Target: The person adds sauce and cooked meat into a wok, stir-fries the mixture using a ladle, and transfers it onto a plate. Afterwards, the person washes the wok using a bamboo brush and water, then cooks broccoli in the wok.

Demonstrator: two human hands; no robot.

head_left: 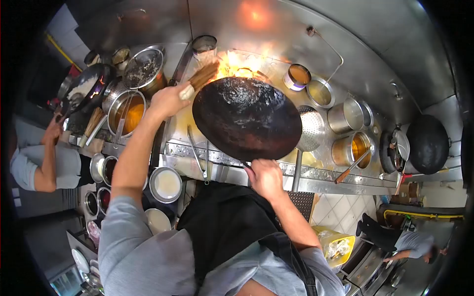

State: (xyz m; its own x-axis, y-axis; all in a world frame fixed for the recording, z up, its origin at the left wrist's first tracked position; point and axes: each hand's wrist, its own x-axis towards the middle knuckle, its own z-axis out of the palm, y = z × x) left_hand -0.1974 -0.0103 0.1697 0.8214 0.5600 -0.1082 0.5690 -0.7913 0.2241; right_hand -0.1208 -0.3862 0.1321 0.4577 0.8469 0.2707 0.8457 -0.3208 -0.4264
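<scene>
A dark wok (247, 118) is tilted over the burner, its wet, blackened surface facing me. At its lower edge my right hand (266, 178) is closed around the handle, which is mostly covered by the fingers. My left hand (170, 101) grips the pale end of a bamboo brush (203, 76) beside the wok's upper left edge. Flames (242, 64) rise behind the wok and the brush's bristles. Metal tongs (196, 153) lie on the stove just left of the wok.
Pots of orange liquid (126, 114) (358, 148) flank the wok. A perforated strainer (311, 129) and a ladle (353, 165) are on the right. A second wok (428, 144) stands far right. One co-worker (47, 163) cooks at left; another person (414, 244) is at lower right.
</scene>
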